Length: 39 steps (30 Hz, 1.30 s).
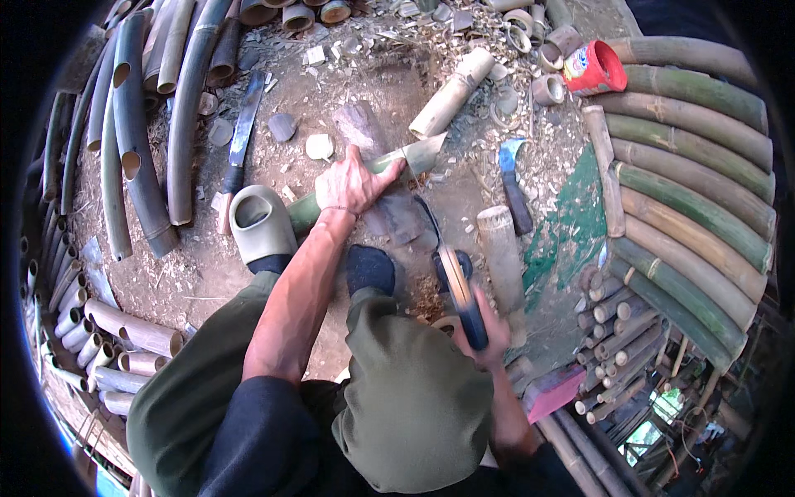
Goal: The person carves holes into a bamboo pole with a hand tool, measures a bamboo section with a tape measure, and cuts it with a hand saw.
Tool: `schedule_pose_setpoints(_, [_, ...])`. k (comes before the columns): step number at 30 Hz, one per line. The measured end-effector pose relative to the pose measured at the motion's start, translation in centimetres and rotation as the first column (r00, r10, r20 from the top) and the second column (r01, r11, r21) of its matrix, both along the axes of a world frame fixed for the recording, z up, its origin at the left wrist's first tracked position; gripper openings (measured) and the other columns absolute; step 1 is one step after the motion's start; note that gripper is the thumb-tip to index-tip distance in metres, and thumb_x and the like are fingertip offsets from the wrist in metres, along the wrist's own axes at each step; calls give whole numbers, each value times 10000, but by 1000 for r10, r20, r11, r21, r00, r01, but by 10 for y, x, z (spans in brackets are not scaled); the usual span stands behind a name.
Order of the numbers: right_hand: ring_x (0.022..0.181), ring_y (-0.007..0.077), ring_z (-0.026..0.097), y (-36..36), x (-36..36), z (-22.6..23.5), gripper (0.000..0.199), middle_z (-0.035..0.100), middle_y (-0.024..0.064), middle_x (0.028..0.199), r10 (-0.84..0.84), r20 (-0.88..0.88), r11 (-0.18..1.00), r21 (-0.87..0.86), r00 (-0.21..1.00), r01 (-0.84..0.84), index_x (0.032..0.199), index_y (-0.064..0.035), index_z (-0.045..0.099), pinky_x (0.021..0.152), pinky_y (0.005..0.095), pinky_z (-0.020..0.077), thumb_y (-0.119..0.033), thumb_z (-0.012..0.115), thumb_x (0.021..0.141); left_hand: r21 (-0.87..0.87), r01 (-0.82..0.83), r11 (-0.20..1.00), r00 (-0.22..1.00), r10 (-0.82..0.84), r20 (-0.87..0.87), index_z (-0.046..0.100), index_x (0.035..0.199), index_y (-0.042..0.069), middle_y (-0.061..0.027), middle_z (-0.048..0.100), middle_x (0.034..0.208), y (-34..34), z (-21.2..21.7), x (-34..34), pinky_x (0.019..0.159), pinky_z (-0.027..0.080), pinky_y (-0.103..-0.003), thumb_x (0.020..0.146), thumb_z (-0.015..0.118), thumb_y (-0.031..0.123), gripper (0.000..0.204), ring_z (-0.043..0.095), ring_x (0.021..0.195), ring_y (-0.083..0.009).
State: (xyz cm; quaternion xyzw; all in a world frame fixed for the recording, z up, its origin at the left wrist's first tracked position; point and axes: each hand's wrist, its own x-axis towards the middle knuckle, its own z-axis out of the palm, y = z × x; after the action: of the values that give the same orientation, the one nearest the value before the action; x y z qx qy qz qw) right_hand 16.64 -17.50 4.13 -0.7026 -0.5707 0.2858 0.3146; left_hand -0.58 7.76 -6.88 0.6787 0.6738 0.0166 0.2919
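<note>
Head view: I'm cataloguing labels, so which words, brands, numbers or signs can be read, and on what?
No text can be read clearly.
Red container: printed label, lettering too small and skewed to read.
Saw: blurred, so any marking cannot be told.
Green bamboo tube: no lettering visible.

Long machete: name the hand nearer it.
Left. The left hand, on the green bamboo tube, is right of the machete; the right hand, gripping the saw, is farther right and lower.
</note>
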Motion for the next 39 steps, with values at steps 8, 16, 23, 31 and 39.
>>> schedule_pose_setpoints(8, [740,243,721,-9,1,-13,558,706,214,927,-83,-18,994,-73,996,82,1284,75,553,665,329,557,-55,646,750,-17,17,1000,1000,-18,-24,555,1013,-29,-257,690,791,-1,0,7,699,555,-460,740,521,815,888,702,791,-391])
schedule_pose_setpoints(16, [848,251,731,-98,11,29,581,693,237,1054,10,91,1000,-8,996,-10,1288,88,539,722,320,562,-60,685,746,-9,21,1000,1000,-21,1,555,1017,-21,-263,689,810,-6,-3,5,708,554,-466,730,526,821,890,699,805,-399])
schedule_pose_setpoints(23, [625,214,663,47,-3,-37,596,678,177,856,-72,-47,994,77,996,76,1303,68,534,578,341,516,-29,655,728,10,45,999,999,-45,-8,550,993,-10,-268,687,821,-3,-8,20,716,552,-481,733,530,820,870,696,815,-406])
schedule_pose_setpoints(31, [663,242,706,-160,31,11,573,711,200,931,-77,131,987,-133,988,94,1281,73,557,613,345,549,-37,644,725,73,20,997,1000,-19,-8,551,975,-6,-261,685,784,-5,9,10,701,553,-474,741,526,814,853,695,782,-412])
schedule_pose_setpoints(39, [616,200,663,32,4,-38,585,682,151,857,-15,-26,997,77,1000,17,1309,6,557,583,319,523,-77,671,741,37,-3,999,1000,3,-7,562,1057,-19,-257,694,823,-1,-28,7,729,555,-466,741,519,815,893,698,813,-398])
